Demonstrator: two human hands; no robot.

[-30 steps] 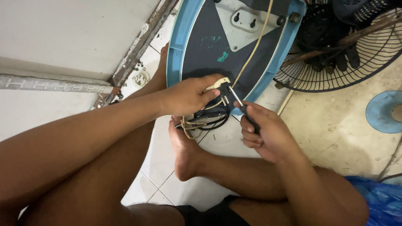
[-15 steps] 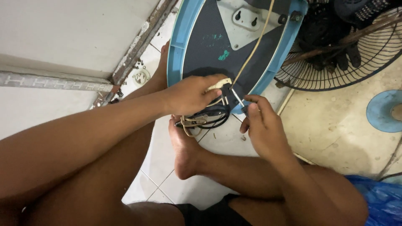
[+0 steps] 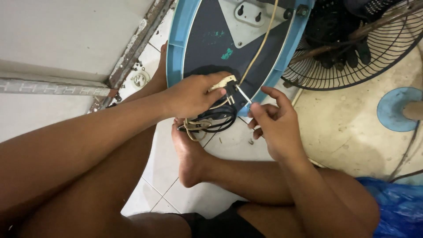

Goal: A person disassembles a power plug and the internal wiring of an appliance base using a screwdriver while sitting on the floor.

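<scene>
Two plug (image 3: pixel 230 90) pins point right, toward right hand (image 3: pixel 274 125).

We find no labels, signs or screens. The only package-like thing is a crumpled blue plastic bag (image 3: pixel 394 205), lying on the floor at the lower right corner, well apart from the right hand's fingers (image 3: pixel 264 112) and below them.
</scene>
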